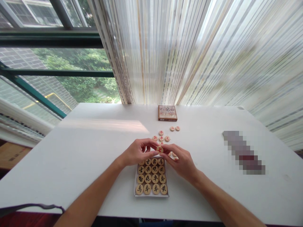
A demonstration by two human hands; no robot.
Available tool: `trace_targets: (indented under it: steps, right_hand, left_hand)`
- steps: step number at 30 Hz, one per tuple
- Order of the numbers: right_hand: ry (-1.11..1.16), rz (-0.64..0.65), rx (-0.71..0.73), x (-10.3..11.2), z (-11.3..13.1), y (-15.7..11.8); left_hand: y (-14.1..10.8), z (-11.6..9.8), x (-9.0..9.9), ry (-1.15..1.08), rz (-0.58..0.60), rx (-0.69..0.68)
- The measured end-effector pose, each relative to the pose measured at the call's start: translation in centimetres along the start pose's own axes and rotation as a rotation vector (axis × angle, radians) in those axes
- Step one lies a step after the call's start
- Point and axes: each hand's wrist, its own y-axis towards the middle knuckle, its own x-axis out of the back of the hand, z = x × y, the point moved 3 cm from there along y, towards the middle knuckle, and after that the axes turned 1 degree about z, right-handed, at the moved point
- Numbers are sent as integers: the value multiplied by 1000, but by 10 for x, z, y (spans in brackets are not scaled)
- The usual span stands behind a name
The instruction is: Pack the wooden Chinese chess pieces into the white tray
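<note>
Between my two hands is a round wooden xiangqi piece [160, 149] with a red character facing me. My left hand [139, 151] pinches its left side between thumb and fingers. From the other side, the fingertips of my right hand [181, 159] grip the same piece. Just below lies a shallow white tray [151, 196] holding rows of pieces with black characters [148, 178]; my hands partly cover its far edge. Beyond my hands, several red-character pieces [161, 138] lie loose on the table. A few more, partly hidden, are beside my right fingers.
At the back of the white table [94, 151] lies a flat printed box lid [167, 113], with two loose pieces [175, 128] in front of it. A blurred-out long object [243, 153] is on the right. A dark strap [33, 206] crosses the near left corner. Striped curtains [153, 53] hang behind.
</note>
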Motion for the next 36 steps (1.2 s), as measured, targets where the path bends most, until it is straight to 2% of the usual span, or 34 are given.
trace_targets:
  steps: [15, 36]
  right_hand:
    - [14, -7, -27, -2, -4, -4]
    - [51, -39, -70, 1, 1, -3]
  left_hand:
    - [0, 5, 3, 37, -45, 18]
    - [0, -1, 2, 39, 6, 5]
